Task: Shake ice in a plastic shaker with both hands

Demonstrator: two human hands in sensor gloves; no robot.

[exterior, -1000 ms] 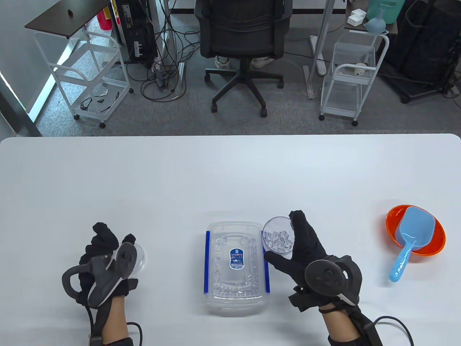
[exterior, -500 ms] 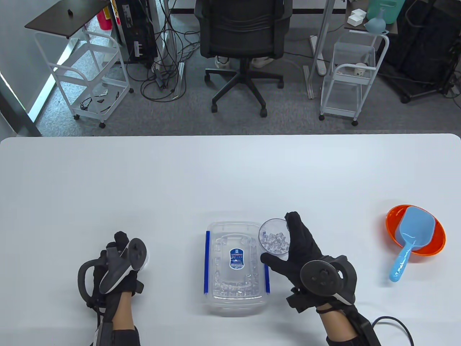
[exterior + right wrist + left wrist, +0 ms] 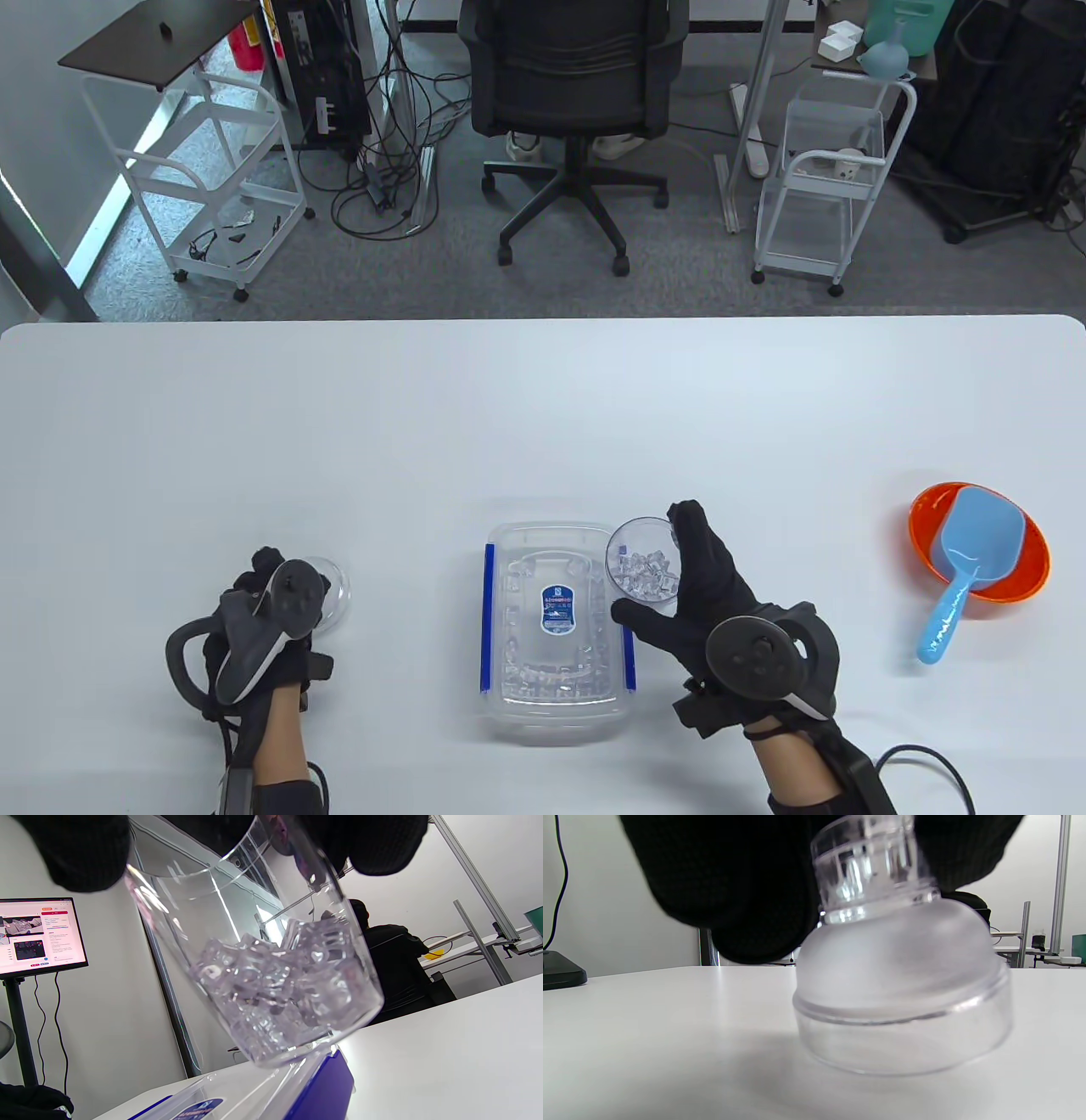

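Your right hand (image 3: 708,586) grips the ice-filled cup (image 3: 643,570) beside the box (image 3: 556,632); your left hand (image 3: 271,620) pinches the lid (image 3: 903,984), left of the box.

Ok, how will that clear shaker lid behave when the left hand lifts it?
The shaker lid looks like thin rigid plastic, so probably light and stiff. Its smooth dome may slip; the left hand grips the narrow cap. Already tilted, it could rock.

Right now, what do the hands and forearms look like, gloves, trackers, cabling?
Both hands wear black knit sensor gloves. The left hand carries a dark grey tracker with a round face, loop handle and white underside; the right hand carries a matching dark tracker with a ring. Black straps wrap each wrist, and a black cable trails off the right forearm. Dark sleeves show at the view's bottom edge.
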